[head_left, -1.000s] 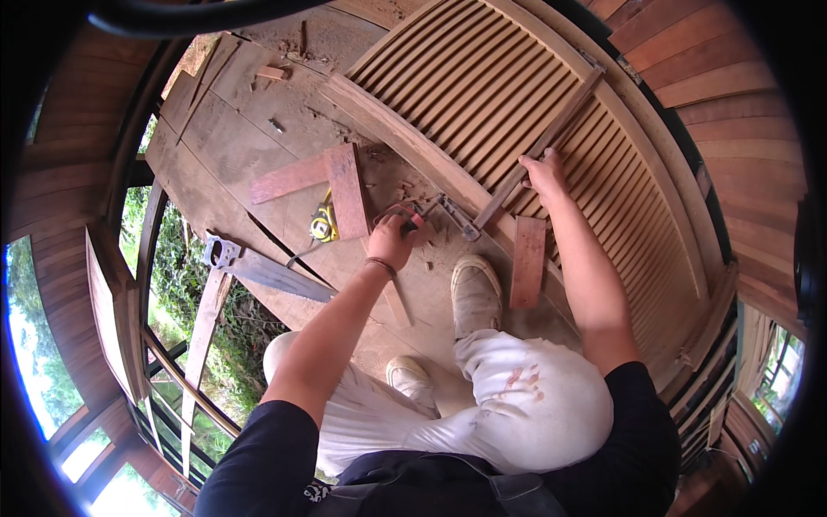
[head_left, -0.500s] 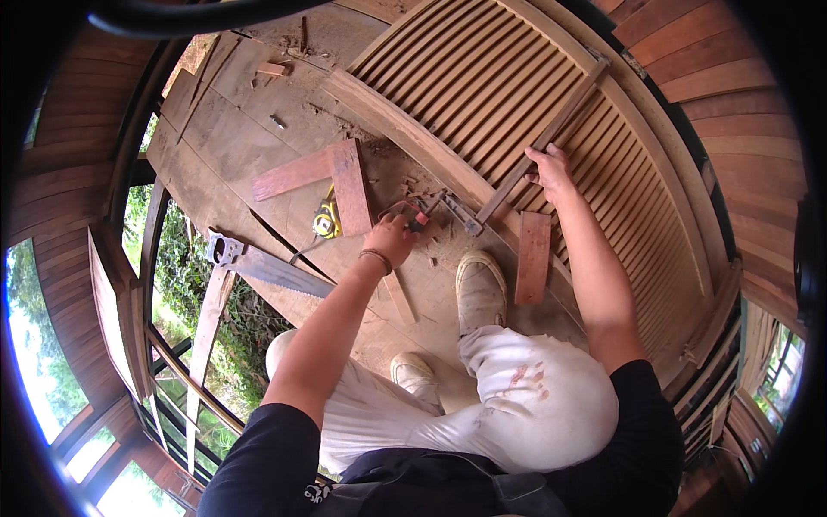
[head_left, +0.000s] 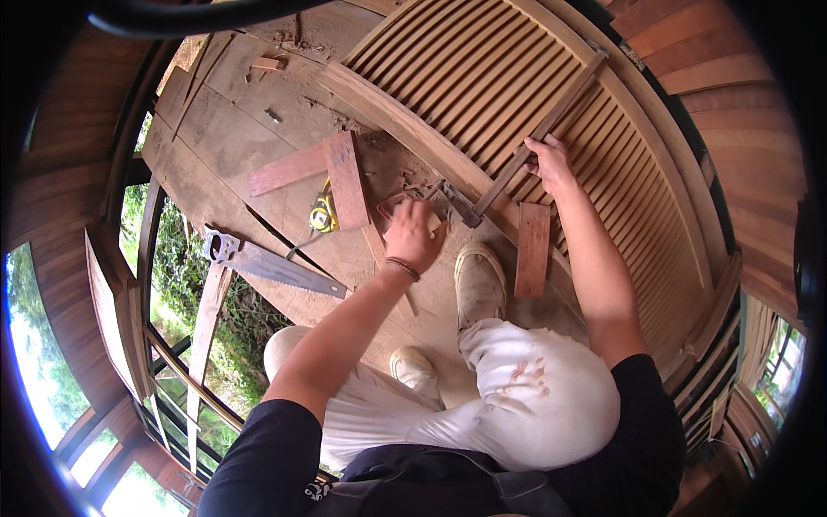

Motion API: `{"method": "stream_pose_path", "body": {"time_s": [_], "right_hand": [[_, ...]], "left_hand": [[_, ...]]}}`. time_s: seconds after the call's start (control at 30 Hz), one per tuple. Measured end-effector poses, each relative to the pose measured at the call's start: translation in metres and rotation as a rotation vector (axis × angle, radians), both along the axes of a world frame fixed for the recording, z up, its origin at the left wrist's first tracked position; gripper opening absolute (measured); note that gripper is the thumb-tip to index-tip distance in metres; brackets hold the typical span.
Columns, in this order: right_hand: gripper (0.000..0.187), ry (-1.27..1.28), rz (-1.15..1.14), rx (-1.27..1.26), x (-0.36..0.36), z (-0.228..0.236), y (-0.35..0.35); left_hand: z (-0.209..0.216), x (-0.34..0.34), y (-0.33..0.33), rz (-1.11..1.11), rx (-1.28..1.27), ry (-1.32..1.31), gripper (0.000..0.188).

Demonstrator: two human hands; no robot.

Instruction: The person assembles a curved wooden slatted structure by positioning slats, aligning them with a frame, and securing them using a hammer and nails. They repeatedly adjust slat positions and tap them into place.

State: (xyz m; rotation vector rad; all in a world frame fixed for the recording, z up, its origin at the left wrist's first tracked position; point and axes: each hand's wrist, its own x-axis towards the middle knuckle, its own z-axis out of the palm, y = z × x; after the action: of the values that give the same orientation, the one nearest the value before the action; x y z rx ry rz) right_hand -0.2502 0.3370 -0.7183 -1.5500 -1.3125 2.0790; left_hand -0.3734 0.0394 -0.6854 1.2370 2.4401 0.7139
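A long bar clamp point(head_left: 564, 99) lies across a slatted wooden shutter panel point(head_left: 469, 73). My right hand point(head_left: 550, 162) is closed around its bar. At the near end, the clamp's metal jaw point(head_left: 462, 207) sits against the panel's side rail. My left hand point(head_left: 415, 234) is beside that end, slightly blurred, thumb apart from the fingers; the clamp's handle is hidden beneath it. Left of this hand are a joined pair of reddish boards point(head_left: 347, 181) and a yellow-black tape measure point(head_left: 323, 214).
A handsaw point(head_left: 280, 269) lies at the left, by an open gap showing plants. A short reddish board point(head_left: 532, 250) rests near the panel's close edge. Wood scraps and sawdust litter the plank floor point(head_left: 224, 129). My shoe point(head_left: 480, 284) is just below the clamp end.
My left hand has shifted right, its thumb moving away from the fingers; the red and black part seen by it is now covered. My right hand keeps its hold on the bar.
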Motion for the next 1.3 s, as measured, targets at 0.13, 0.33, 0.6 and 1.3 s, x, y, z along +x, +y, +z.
{"method": "stream_pose_path", "body": {"time_s": [0.13, 0.33, 0.6, 1.3], "right_hand": [[0.014, -0.008, 0.000, -0.016, -0.001, 0.002, 0.001], [0.016, 0.014, 0.048, -0.008, -0.002, 0.003, 0.004], [0.017, 0.017, 0.067, -0.009, 0.001, 0.000, 0.004], [0.019, -0.087, 0.021, 0.019, 0.003, -0.002, 0.002]], "left_hand": [[0.002, 0.032, 0.036, 0.464, 0.015, -1.359, 0.026], [-0.026, 0.053, 0.042, 0.877, 0.337, -1.843, 0.016], [-0.029, 0.073, 0.053, 0.999, 0.475, -1.775, 0.018], [-0.012, 0.025, 0.050, 0.498, -0.276, -1.282, 0.034]]}}
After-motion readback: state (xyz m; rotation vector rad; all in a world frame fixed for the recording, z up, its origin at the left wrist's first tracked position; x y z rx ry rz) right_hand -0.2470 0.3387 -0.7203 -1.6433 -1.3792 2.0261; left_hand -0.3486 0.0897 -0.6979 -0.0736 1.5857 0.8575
